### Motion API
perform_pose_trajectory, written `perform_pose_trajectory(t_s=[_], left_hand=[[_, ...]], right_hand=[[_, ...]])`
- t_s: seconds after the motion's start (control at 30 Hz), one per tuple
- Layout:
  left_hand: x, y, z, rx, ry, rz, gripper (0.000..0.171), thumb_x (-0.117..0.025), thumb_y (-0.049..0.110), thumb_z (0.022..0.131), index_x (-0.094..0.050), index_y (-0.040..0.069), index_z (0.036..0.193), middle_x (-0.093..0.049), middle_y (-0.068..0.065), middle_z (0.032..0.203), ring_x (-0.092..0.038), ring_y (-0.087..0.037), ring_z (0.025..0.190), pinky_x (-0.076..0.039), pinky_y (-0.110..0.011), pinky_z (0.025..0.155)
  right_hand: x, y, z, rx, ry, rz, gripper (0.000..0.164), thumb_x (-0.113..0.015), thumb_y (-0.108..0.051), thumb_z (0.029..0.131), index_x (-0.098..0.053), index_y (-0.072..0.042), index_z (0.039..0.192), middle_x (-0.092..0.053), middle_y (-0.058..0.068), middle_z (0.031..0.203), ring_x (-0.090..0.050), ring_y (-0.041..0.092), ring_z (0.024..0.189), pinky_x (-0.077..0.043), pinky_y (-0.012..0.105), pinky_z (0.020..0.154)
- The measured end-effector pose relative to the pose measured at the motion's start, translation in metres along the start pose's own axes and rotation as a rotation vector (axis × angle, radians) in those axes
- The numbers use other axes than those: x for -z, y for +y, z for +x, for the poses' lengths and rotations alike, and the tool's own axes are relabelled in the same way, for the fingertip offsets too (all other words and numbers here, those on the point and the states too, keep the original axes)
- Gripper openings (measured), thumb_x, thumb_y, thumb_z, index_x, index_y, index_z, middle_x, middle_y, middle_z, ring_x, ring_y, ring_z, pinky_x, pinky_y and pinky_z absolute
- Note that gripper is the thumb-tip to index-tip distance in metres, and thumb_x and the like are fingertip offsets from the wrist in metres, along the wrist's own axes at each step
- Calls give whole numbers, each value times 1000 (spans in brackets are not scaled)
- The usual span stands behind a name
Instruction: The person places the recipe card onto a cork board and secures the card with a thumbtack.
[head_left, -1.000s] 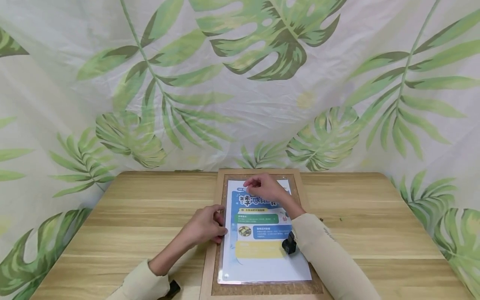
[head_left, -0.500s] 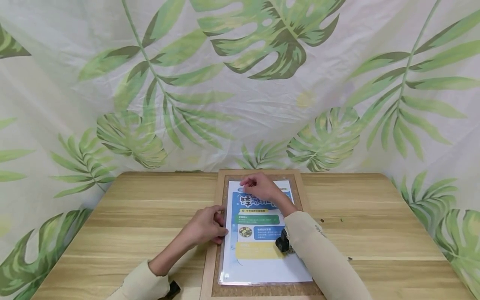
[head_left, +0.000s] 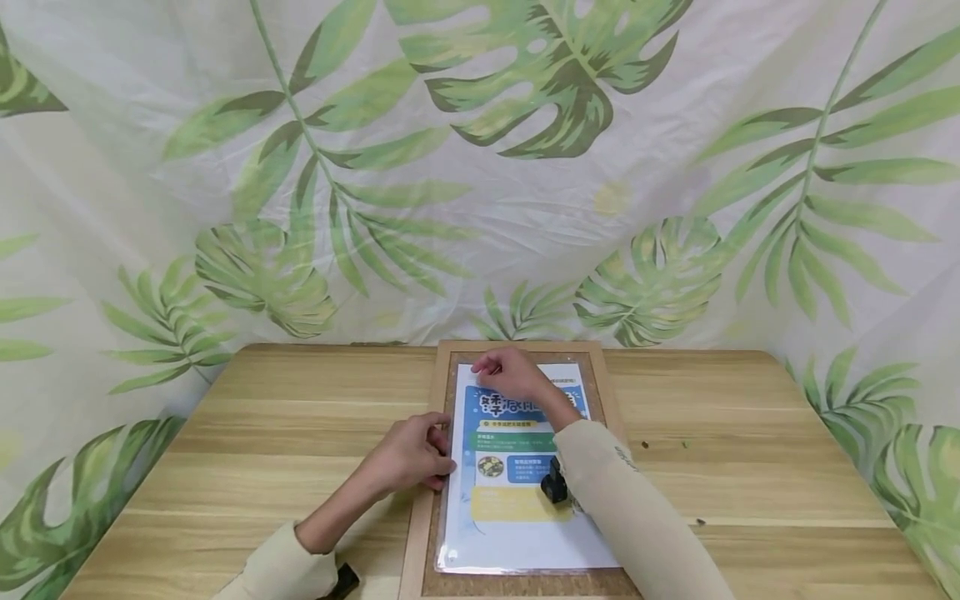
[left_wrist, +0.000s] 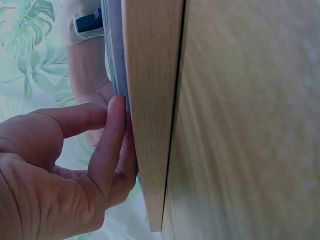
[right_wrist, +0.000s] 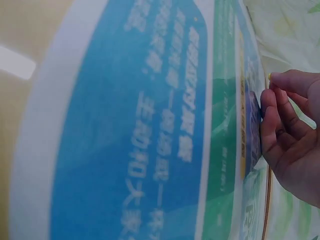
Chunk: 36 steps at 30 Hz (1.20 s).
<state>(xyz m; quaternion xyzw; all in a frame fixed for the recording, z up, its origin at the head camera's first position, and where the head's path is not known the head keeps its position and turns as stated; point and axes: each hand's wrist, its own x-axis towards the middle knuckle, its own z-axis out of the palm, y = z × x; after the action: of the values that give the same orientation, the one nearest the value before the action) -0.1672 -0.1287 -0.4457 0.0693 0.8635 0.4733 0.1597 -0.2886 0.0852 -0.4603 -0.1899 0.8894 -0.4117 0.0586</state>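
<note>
A printed sheet (head_left: 517, 542) in a clear glossy cover lies on a wood-framed cork board (head_left: 615, 408). It bears blue, green and yellow panels. My left hand (head_left: 408, 450) is at the sheet's left edge, pinching it with thumb and fingers; in the left wrist view, the fingertips (left_wrist: 117, 102) meet the edge beside the wooden frame (left_wrist: 152, 100). Over the sheet's upper left is my right hand (head_left: 512, 375), fingers curled. Between its thumb and forefinger, the right wrist view shows the yellow tip of a push pin (right_wrist: 270, 76), mostly hidden by the fingers.
The board stands on a wooden table (head_left: 315, 392), its far end at the table's back edge. Behind hangs a leaf-patterned cloth (head_left: 420, 250). Several small dark bits, including a speck (head_left: 701, 522), lie to the right. A black wrist camera (head_left: 555, 483) hangs over the sheet.
My right hand has slid leftward across the top of the sheet, toward its upper left corner. The left hand keeps its place at the left edge.
</note>
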Motion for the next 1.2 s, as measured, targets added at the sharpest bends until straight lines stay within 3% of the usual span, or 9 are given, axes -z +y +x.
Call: perform_pose_trajectory(t_s=[0.33, 0.87, 1.2], left_hand=[[4, -2, 3, 4, -6, 1, 71, -81, -8, 85, -52, -7, 150, -64, -12, 95, -69, -18, 64, -67, -34, 58], [8, -3, 7, -2, -22, -7, 69, -80, -9, 85, -53, -8, 148, -64, -12, 93, -69, -18, 62, -66, -35, 57], [9, -2, 6, -7, -43, -26, 70, -80, -9, 84, -52, -10, 149, -65, -12, 94, -69, -18, 63, -67, -34, 57]], right_hand=[[-10, -5, 8, 1, 33, -70, 15, -71, -8, 99, -80, -6, 112, -78, 6, 99, -67, 13, 85, -58, 27, 80], [-18, -10, 23, 18, 73, -98, 18, -69, -9, 101, -78, -8, 116, -78, 6, 106, -71, 18, 97, -61, 36, 93], [-20, -11, 29, 6, 90, -122, 19, -68, -11, 101, -79, -11, 116, -77, 3, 105, -67, 15, 92, -58, 32, 88]])
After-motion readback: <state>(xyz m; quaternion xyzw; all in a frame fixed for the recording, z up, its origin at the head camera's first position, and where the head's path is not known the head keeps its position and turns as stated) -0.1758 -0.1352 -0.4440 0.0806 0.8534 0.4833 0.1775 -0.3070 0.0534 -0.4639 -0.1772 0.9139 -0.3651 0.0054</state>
